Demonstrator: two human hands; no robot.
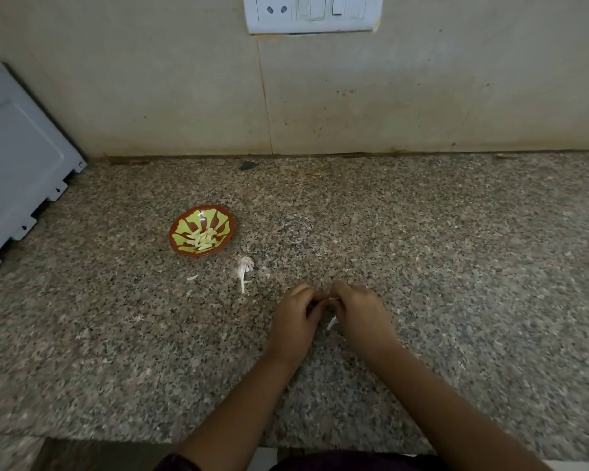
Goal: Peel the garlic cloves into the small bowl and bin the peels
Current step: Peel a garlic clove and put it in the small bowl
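At lower centre, the left grip [296, 309] and right grip [357, 307] are pinching a mostly hidden garlic clove [327, 298], its peel [332, 322] dangling; steadying left while stripping right is probably serving best, with the small bowl [179, 229] waiting centre-left.

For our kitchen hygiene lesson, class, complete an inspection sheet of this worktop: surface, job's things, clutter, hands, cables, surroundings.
Surface: speckled granite counter.
Job's things: small bowl holds peeled cloves; garlic clove between the hands, peel hanging below.
Clutter: garlic stalk and a loose sliver near the bowl.
Hands: left hand and right hand, fingers pinching the clove.
Cables: nothing seen.
Surroundings: tiled wall, switch plate, grey appliance at left.
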